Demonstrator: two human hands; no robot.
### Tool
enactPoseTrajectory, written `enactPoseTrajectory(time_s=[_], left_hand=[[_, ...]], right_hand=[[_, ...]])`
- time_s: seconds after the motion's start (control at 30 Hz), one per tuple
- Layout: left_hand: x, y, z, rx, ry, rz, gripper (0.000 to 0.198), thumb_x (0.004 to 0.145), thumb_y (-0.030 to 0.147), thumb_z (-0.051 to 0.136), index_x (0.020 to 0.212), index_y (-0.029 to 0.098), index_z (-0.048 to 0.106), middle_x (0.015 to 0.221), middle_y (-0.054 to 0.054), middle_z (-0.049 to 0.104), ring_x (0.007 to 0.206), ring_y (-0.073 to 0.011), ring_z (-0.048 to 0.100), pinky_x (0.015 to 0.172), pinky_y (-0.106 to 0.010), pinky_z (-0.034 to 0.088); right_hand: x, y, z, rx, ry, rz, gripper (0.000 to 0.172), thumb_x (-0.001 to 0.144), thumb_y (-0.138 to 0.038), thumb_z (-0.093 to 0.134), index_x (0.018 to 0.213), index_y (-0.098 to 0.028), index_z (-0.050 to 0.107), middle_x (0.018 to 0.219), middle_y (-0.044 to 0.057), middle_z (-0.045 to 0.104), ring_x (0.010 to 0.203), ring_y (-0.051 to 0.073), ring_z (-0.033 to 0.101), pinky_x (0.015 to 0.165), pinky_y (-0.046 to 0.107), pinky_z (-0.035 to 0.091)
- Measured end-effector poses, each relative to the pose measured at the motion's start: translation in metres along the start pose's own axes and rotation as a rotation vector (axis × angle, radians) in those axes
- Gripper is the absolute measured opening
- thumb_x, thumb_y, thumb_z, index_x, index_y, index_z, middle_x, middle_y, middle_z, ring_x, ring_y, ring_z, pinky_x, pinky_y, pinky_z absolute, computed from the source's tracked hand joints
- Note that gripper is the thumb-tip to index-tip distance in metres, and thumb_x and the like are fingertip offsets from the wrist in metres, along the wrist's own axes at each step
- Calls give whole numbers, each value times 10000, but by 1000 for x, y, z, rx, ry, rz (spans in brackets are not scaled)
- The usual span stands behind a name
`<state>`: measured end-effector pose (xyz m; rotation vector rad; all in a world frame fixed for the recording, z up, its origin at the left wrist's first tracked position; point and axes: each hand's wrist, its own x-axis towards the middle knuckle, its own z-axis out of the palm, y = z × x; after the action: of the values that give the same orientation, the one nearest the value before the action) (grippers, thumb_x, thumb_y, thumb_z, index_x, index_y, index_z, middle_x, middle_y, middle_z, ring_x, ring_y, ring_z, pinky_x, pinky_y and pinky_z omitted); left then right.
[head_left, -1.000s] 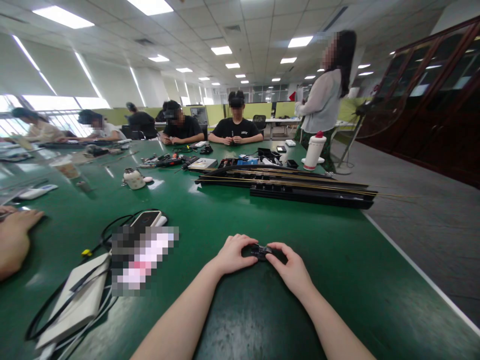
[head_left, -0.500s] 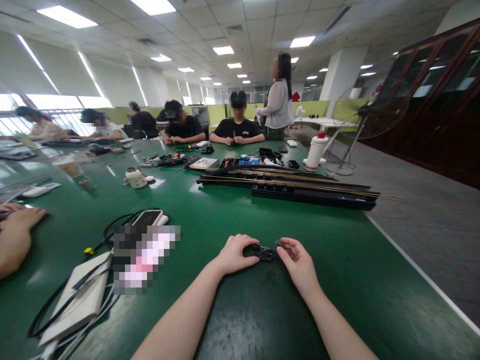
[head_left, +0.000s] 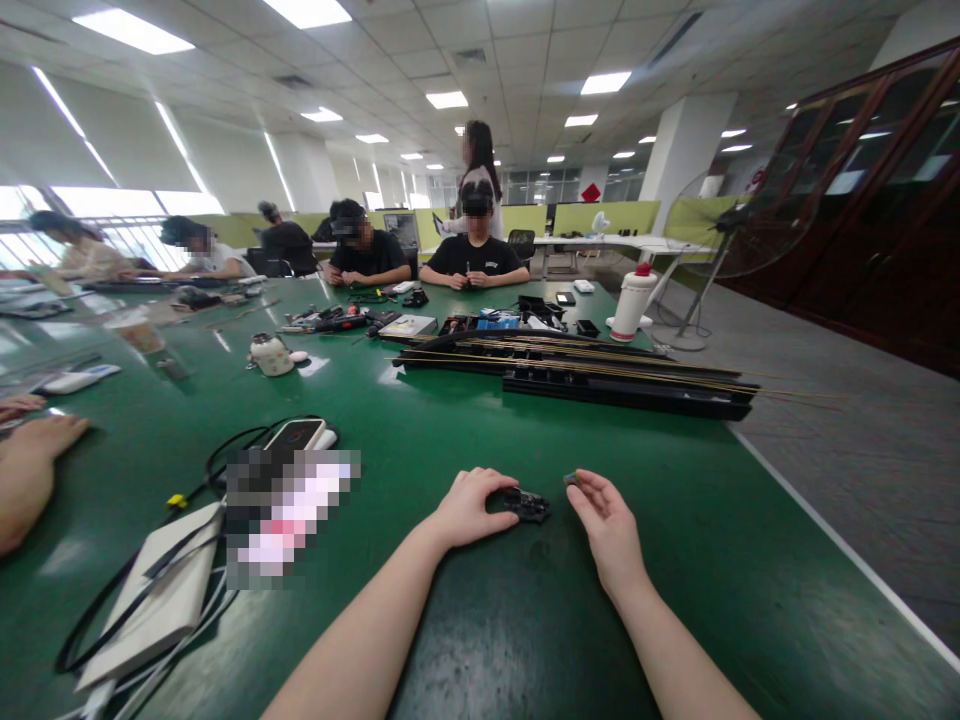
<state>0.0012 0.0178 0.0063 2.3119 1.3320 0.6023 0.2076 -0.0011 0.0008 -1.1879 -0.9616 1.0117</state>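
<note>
My left hand (head_left: 466, 505) rests on the green table (head_left: 420, 430), its fingers curled round the left end of a small black part (head_left: 527, 504) that lies on the table. My right hand (head_left: 609, 525) is a little to the right of that part and apart from it. Its fingertips pinch a tiny dark piece (head_left: 571, 479) held just above the table.
Long black rails with thin brass rods (head_left: 600, 375) lie across the table beyond my hands. A phone (head_left: 294, 436), black cables and a white box (head_left: 154, 590) lie at the left, by another person's hand (head_left: 30, 465). Several people sit at the far end; one stands behind them. A white bottle (head_left: 630, 302) stands far right.
My right hand has drawn away to the right from the black part, taking a tiny piece off it. The standing person has walked left behind the seated ones.
</note>
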Motion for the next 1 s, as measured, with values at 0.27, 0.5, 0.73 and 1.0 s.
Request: enactPoseTrajectory(time_s=[0.27, 0.5, 0.73, 1.0], left_hand=[[0, -1, 1, 26, -4, 2, 424, 734, 396, 659, 1132, 275, 575, 1098, -4, 626, 1028, -232, 532, 901, -344, 368], [0, -2, 2, 15, 6, 9, 415, 733, 398, 664, 1122, 283, 577, 1088, 4, 628, 1020, -226, 534, 897, -343, 367], [0, 0, 1, 21, -8, -8, 429, 736, 406, 655, 1137, 272, 577, 1096, -14, 626, 1034, -237, 527, 920, -349, 357], [0, 1, 0, 17, -13, -10, 423, 735, 391, 660, 1133, 274, 576, 1100, -6, 625, 1038, -232, 527, 918, -346, 361]], right_hand=[[1, 2, 0, 75, 59, 43, 426, 603, -402, 729, 949, -190, 598, 944, 68, 681, 953, 236, 619, 936, 425, 434], [1, 4, -2, 71, 59, 50, 406, 625, -399, 713, 957, -192, 605, 946, 61, 679, 944, 227, 618, 918, 410, 444], [1, 3, -2, 60, 62, 40, 407, 624, -407, 716, 949, -185, 613, 943, 68, 685, 943, 236, 623, 909, 421, 456], [1, 2, -2, 15, 24, 13, 410, 625, -428, 718, 940, -185, 620, 952, 86, 696, 948, 248, 635, 918, 439, 460]])
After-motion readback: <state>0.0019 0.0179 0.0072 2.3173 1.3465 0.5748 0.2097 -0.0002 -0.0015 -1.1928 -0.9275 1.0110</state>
